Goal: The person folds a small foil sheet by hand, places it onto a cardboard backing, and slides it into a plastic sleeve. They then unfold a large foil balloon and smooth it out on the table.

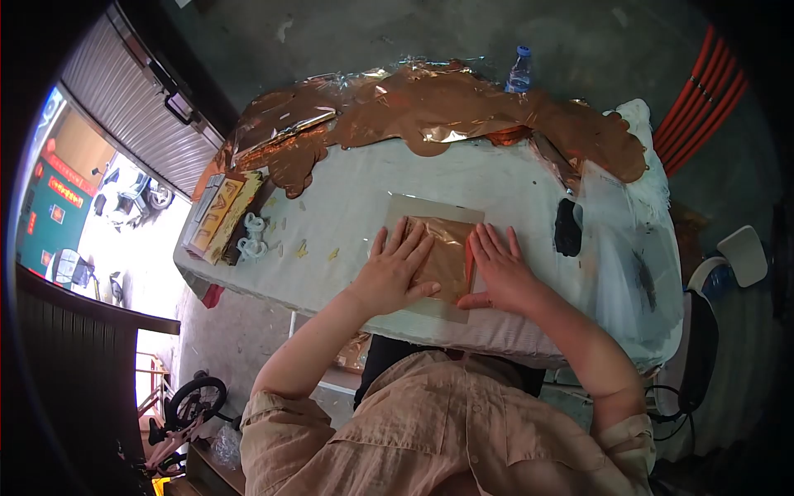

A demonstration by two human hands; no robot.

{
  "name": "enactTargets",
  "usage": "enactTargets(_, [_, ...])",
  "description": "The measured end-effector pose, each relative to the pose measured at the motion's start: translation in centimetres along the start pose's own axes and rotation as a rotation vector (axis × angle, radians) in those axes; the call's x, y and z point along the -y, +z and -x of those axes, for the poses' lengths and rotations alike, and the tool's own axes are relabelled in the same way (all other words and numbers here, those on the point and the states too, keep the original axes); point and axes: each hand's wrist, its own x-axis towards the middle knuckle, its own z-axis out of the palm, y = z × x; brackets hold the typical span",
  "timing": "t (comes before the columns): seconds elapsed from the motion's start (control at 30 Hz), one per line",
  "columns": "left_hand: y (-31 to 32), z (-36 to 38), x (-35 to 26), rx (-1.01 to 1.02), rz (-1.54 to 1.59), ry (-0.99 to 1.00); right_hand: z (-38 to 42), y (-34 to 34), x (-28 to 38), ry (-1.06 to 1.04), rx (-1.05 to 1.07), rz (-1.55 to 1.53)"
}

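A folded copper-coloured foil sheet (pixel 447 258) lies flat in front of me, on top of a clear plastic bag or sheet (pixel 405 207) that shows beyond its edges. My left hand (pixel 401 266) rests flat on the foil's left side with the fingers stretched out. On the right side, my right hand (pixel 499 274) presses down with fingers extended and the thumb pointing inward. An orange-red strip shows along the foil's edge beside that hand. Neither hand grips anything.
Crumpled copper foil balloons (pixel 413 107) line the table's far edge, near a water bottle (pixel 518 70). Scissors with white handles (pixel 253 236) lie by a stack of packets (pixel 219 217) at left. A black item (pixel 568 227) and clear plastic bags (pixel 616 256) are at right.
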Motion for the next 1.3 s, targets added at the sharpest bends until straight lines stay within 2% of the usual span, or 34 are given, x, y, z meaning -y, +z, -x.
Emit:
enactTargets(0.1, [-0.5,-0.1,0.6,0.003,-0.021,-0.011,0.0,0.1,0.2,0.009,-0.007,-0.010])
enactTargets(0.27, [-1.8,-0.1,1.4,-0.028,-0.023,0.090,0.8,-0.4,0.8,0.042,-0.062,-0.022])
enactTargets(0.33, [-3.2,0.3,1.7,-0.047,0.017,0.116,0.8,-1.8,0.0,0.056,-0.057,-0.269])
enactTargets(0.37, [-3.7,0.4,1.7,-0.069,0.054,0.136,0.6,-2.4,-0.7,0.061,-0.054,-0.265])
enactTargets(0.43, [-3.5,0.7,1.4,-0.065,0.117,0.141,0.2,-3.3,-2.2,0.201,-0.116,-0.524])
enactTargets(0.5, [-2.8,1.0,-0.1,-0.065,0.174,0.143,-0.6,-2.3,-3.6,0.152,-0.206,-0.449])
enactTargets(0.57, [-1.6,1.2,-3.0,-0.101,0.133,0.091,-1.8,-0.3,-4.7,-0.140,-0.423,-0.299])
enactTargets(0.6, [-1.6,1.2,-3.5,-0.099,0.134,0.093,-1.8,0.5,-4.7,-0.137,-0.423,-0.299])
enactTargets(0.67, [-1.5,1.3,-4.2,-0.037,0.086,0.071,-1.0,1.6,-3.5,-0.048,-0.422,-0.094])
enactTargets(0.77, [-2.0,1.9,-2.3,-0.082,0.089,0.137,1.0,1.4,-2.0,-0.007,-0.384,-0.050])
enactTargets(0.9, [-3.6,3.2,-0.8,-0.024,0.199,0.071,3.7,-0.4,-0.2,-0.007,-0.352,-0.024])
enactTargets(0.97, [-3.6,4.1,-1.3,-0.048,0.169,0.037,4.7,-1.4,0.1,-0.050,-0.298,-0.100])
enactTargets(1.0, [-3.0,4.2,-1.9,-0.108,0.254,0.073,4.5,-1.3,0.1,-0.053,-0.294,-0.102])
enactTargets(1.03, [-2.4,4.2,-2.6,-0.171,0.340,0.110,4.1,-1.2,0.0,-0.119,-0.375,-0.191])
enactTargets(1.07, [-1.9,4.4,-3.7,-0.213,0.286,0.176,3.8,-1.1,-0.1,-0.185,-0.456,-0.279])
enactTargets(1.3, [0.5,4.9,-6.6,-0.288,0.084,0.163,0.8,0.7,1.7,-0.285,-0.434,-0.224])
